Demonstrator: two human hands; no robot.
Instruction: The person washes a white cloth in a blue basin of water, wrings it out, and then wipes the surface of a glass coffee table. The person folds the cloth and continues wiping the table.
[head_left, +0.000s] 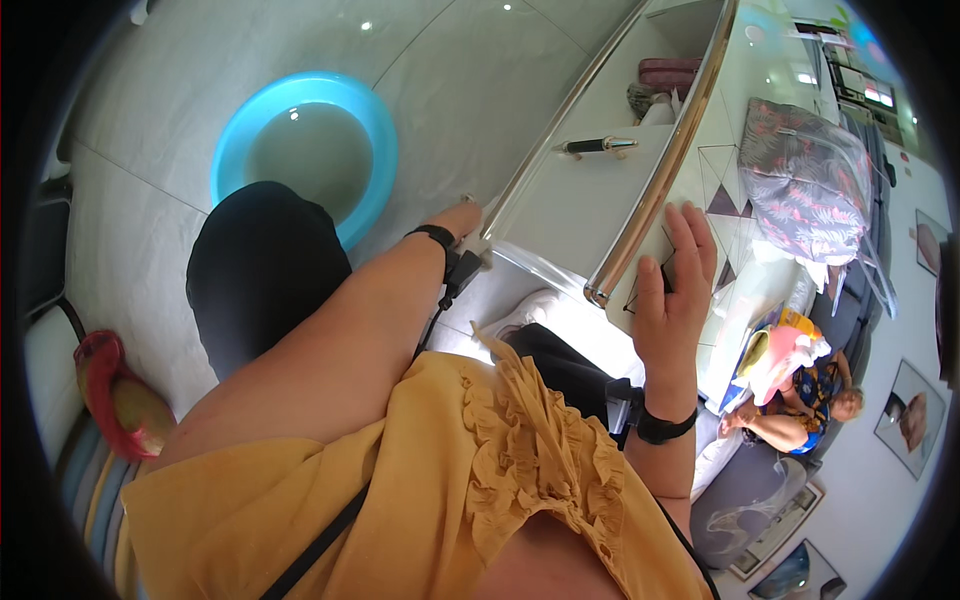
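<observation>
My left hand (459, 219) is low beside the coffee table's gold-trimmed base (517, 176), its fingers closed around what looks like a pale cloth (484, 255). Part of that hand is hidden, and a black strap circles the wrist. My right hand (679, 281) lies flat on the white tabletop (739, 289), fingers apart, by the rounded gold edge (660, 172). Between the two hands is the table's drawer front (581, 202) with a black and gold handle (598, 145). A blue plastic basin (384, 135) with cloudy water (311, 165) stands on the floor beyond my knee (262, 270).
A floral fabric bag (806, 176) and a pink plastic bag (787, 356) lie on the tabletop. Inside the open compartment sits a pink case (670, 75). A person (810, 405) sits beyond the table on the grey sofa. A red object (124, 397) is at lower left.
</observation>
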